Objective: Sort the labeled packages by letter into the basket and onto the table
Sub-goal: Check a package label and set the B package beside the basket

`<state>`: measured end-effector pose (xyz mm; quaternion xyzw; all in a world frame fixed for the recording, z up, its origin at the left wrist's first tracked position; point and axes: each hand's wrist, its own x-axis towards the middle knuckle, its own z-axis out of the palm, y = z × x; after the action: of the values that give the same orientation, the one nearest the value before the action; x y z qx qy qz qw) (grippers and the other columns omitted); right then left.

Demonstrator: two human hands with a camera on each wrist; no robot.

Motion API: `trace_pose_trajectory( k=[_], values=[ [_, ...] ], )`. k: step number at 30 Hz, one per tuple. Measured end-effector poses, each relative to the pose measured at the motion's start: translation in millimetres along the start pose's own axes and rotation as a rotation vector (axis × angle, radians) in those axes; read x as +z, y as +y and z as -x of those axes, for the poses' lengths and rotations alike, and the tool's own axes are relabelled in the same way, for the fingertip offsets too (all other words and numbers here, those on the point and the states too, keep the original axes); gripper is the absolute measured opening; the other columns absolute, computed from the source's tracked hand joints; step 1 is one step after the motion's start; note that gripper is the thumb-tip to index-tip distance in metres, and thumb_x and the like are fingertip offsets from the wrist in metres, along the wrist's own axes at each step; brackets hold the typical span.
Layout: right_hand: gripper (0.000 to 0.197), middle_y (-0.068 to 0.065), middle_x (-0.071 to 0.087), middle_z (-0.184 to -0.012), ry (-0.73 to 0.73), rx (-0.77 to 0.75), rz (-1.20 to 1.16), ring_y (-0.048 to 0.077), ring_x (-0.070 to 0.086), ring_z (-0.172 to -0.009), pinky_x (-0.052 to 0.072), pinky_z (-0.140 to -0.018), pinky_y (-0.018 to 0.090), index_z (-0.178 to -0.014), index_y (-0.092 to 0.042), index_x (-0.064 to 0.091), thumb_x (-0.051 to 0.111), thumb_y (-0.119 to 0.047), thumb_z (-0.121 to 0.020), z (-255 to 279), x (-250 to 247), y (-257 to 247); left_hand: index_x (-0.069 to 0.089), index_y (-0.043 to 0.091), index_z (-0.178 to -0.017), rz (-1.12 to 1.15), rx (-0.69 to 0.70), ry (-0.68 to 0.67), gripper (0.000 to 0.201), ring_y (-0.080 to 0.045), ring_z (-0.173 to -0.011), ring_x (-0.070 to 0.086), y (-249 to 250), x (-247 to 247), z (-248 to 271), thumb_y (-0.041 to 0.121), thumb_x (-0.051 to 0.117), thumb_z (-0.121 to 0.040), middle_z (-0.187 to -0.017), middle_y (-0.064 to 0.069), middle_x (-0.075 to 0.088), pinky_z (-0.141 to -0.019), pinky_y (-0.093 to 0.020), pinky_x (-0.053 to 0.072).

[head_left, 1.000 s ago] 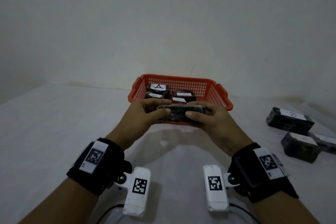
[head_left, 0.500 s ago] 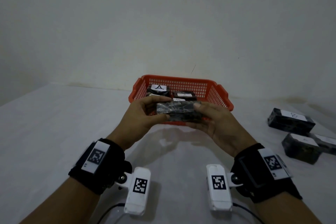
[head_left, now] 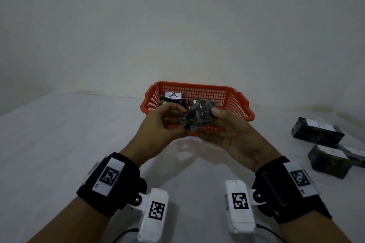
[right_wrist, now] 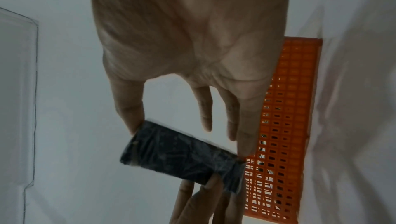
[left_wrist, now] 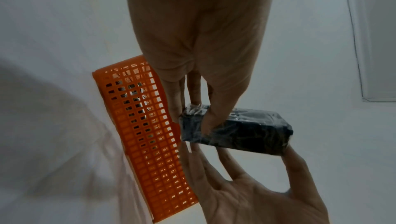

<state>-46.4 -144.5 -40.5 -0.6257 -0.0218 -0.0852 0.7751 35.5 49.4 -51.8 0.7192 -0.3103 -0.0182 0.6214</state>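
A black, film-wrapped package [head_left: 199, 114] hangs tilted in the air just in front of the red basket [head_left: 197, 86]. No label shows on it. My left hand [head_left: 177, 118] pinches its left end between thumb and fingers [left_wrist: 206, 122]. My right hand [head_left: 215, 118] holds the other end, with the thumb [right_wrist: 131, 119] on one end and a fingertip at the other; the palm faces up beneath it. Inside the basket lies a package labelled A [head_left: 173, 97] beside at least one more dark package.
Three black packages lie on the white table at the right: one marked B [head_left: 318, 131], a nearer one [head_left: 329, 161] and a third [head_left: 355, 156] behind it. The wall [head_left: 177, 25] stands close behind the basket.
The package lay level between both hands a second ago. It is now turned and tilted, its right end raised toward the basket, and the right palm has rolled upward.
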Motion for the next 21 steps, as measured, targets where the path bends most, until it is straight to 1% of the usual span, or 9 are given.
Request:
trace_pose_trajectory(
  k=[4,6,8,10,12,15,16,19,21],
  values=[
    [0.058,0.02,0.073,-0.126,-0.062,0.048,-0.028,0.038,0.07,-0.119,0.055,-0.105,0.051,-0.133,-0.016,0.063,0.072,-0.04,-0.081,1,0,1,0.064,0.02,-0.111,-0.075,0.052,-0.03,0.036,-0.003,-0.106,0.07,1,8,2,0.013,0.082,-0.081,-0.111,0.007,0.074,-0.092,-0.028,0.06],
    [0.048,0.018,0.074,-0.124,-0.07,0.003,0.008,0.032,0.071,-0.116,0.058,-0.101,0.044,-0.126,-0.017,0.068,0.069,-0.038,-0.083,1,1,2,0.062,0.021,-0.12,-0.022,0.009,-0.068,0.044,-0.004,-0.112,0.068,0,6,1,0.019,0.083,-0.081,-0.12,0.008,0.071,-0.095,-0.033,0.059],
    [0.029,0.015,0.076,-0.12,-0.071,-0.041,0.037,0.029,0.073,-0.114,0.059,-0.098,0.038,-0.111,-0.022,0.077,0.065,-0.033,-0.086,0,2,4,0.056,0.027,-0.134,0.074,-0.083,-0.158,0.063,-0.008,-0.119,0.065,2,3,1,0.036,0.083,-0.078,-0.13,0.008,0.066,-0.103,-0.041,0.055],
    [0.025,0.013,0.077,-0.119,-0.097,-0.057,0.05,0.029,0.072,-0.116,0.058,-0.1,0.038,-0.102,-0.023,0.082,0.064,-0.03,-0.087,1,1,4,0.052,0.035,-0.14,0.095,-0.117,-0.28,0.07,-0.012,-0.127,0.061,1,1,2,0.052,0.077,-0.077,-0.136,0.009,0.064,-0.109,-0.046,0.048],
    [0.032,0.014,0.075,-0.122,-0.122,-0.064,0.069,0.028,0.071,-0.119,0.057,-0.102,0.036,-0.113,-0.014,0.078,0.062,-0.029,-0.088,0,-1,1,0.056,0.042,-0.134,0.131,-0.132,-0.366,0.063,-0.012,-0.129,0.06,3,3,5,0.058,0.073,-0.075,-0.136,0.011,0.065,-0.112,-0.046,0.044],
    [0.046,0.016,0.074,-0.124,-0.129,-0.067,0.09,0.025,0.071,-0.119,0.058,-0.096,0.027,-0.127,-0.001,0.067,0.065,-0.024,-0.087,-2,-5,-1,0.053,0.028,-0.143,0.256,-0.165,-0.389,0.084,-0.015,-0.132,0.058,5,6,6,0.063,0.078,-0.07,-0.139,0.004,0.063,-0.115,-0.046,0.041],
    [0.049,0.015,0.074,-0.125,-0.126,-0.065,0.096,0.025,0.071,-0.119,0.058,-0.095,0.027,-0.129,0.0,0.066,0.067,-0.022,-0.086,-3,-7,0,0.054,0.026,-0.142,0.249,-0.154,-0.38,0.08,-0.015,-0.131,0.059,6,7,6,0.06,0.077,-0.073,-0.138,0.004,0.064,-0.115,-0.046,0.041],
    [0.055,0.015,0.074,-0.127,-0.116,-0.056,0.14,0.026,0.07,-0.121,0.057,-0.102,0.032,-0.132,-0.003,0.066,0.075,-0.024,-0.081,-4,-9,5,0.064,0.033,-0.127,0.191,-0.116,-0.303,0.043,-0.013,-0.122,0.065,9,11,7,0.043,0.068,-0.085,-0.128,0.007,0.07,-0.112,-0.047,0.046],
    [0.051,0.013,0.075,-0.125,-0.125,-0.049,0.164,0.025,0.071,-0.12,0.057,-0.103,0.031,-0.129,-0.007,0.068,0.075,-0.024,-0.081,-5,-8,5,0.067,0.033,-0.122,0.155,-0.082,-0.235,0.037,-0.012,-0.117,0.067,8,15,8,0.036,0.064,-0.085,-0.122,0.007,0.073,-0.109,-0.045,0.049]
  ],
)
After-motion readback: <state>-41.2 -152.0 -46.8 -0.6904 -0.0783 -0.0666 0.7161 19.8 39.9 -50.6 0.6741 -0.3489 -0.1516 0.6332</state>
